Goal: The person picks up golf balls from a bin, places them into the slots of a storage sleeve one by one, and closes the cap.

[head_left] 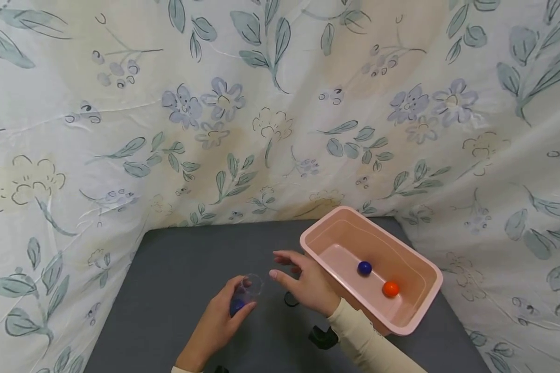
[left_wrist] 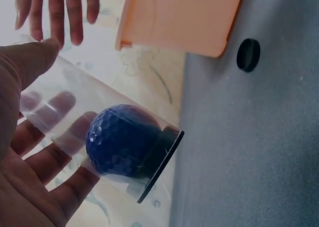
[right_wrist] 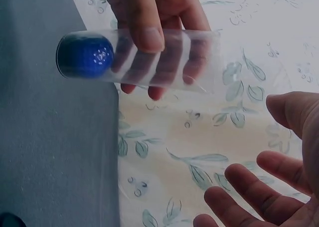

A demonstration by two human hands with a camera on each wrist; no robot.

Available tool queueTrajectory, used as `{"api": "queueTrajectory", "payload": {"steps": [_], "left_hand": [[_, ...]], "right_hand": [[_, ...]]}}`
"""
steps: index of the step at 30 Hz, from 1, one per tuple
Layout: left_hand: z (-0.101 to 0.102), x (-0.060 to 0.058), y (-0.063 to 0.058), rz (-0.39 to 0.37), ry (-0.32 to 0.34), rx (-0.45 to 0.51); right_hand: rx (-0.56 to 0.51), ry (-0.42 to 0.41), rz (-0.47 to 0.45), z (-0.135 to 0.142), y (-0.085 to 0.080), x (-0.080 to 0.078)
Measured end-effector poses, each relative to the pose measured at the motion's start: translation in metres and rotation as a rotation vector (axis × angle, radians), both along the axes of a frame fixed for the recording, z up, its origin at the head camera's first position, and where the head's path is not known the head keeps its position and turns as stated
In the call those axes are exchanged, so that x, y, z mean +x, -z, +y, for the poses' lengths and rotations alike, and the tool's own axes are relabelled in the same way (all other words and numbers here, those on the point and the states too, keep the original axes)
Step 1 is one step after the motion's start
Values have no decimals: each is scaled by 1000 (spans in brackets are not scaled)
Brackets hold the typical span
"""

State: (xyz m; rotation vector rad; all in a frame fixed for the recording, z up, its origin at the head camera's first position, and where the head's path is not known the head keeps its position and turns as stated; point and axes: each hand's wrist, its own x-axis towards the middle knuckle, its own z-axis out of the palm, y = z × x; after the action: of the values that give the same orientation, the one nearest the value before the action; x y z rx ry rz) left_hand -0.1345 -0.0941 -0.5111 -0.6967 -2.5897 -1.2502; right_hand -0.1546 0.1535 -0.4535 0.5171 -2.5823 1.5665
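My left hand grips a clear plastic tube with its thumb on one side and fingers behind. At the tube's lower end sits a blue dimpled golf ball, just above a black end cap. The other end shows no cap. To the right of the tube, my right hand hovers with fingers apart and holds nothing, overlapping the near edge of the pink bin in the head view. A loose round black cap lies on the grey table, between the two hands in the head view.
A pink plastic bin stands at the right of the table. Inside it are a blue ball and an orange ball. A dark object shows beside my right sleeve. Floral cloth hangs behind and at the sides.
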Motion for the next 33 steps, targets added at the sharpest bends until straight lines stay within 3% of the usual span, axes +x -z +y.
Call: {"api": "queueTrajectory", "payload": {"steps": [8,16,23,33], "left_hand": [[-1,-2,-1,3,24,-17],[-1,-4,-1,45,26,-39],[0,-4,0,32,38,-33],[0,-3,1,17,33,-38]], "right_hand": [[25,48,18,14,-5,-7],[74,91,57,44,-21,-17],[83,119,5,66,-31,-24],[160,162,55,93,-29,-40]]}}
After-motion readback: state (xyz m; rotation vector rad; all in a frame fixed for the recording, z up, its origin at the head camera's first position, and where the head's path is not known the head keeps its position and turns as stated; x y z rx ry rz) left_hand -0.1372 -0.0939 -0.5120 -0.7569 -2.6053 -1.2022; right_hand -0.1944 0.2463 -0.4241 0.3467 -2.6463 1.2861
